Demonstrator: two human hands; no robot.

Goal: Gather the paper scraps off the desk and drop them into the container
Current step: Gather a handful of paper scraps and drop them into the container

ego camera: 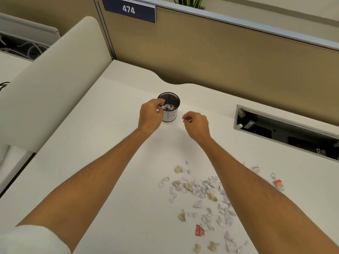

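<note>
A small black cylindrical container (172, 117) with a white label stands on the white desk (110, 162), with white paper scraps inside. My left hand (150, 114) is at its near-left rim, fingers pinched on a white scrap right over the opening. My right hand (197, 125) hovers just to the container's right, fingers curled on a tiny white scrap. Several torn paper scraps (201, 189), white, tan and red, lie scattered on the desk near me, between and under my forearms.
An open cable tray slot (286, 131) is sunk into the desk at the right. A tan partition wall (220, 57) with a "474" sign (129, 10) runs behind the desk. A white curved divider (51, 85) stands at the left.
</note>
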